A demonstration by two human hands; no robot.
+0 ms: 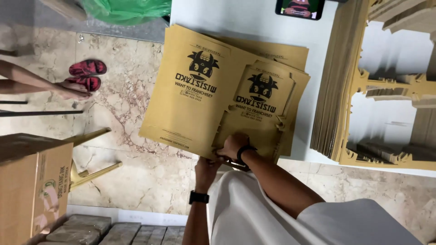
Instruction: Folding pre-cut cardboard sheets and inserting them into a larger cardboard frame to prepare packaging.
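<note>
Head cam: L hand (206, 169) & R hand (232, 145) both pinch near edge of die-cut cardboard blank (254, 119); blank extends away, R hand nearer

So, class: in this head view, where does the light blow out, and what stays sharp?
Head view: the white table is washed out by glare near the cardboard stacks; the print on the brown sheets stays sharp; both hands sit in soft shade, slightly blurred.
</note>
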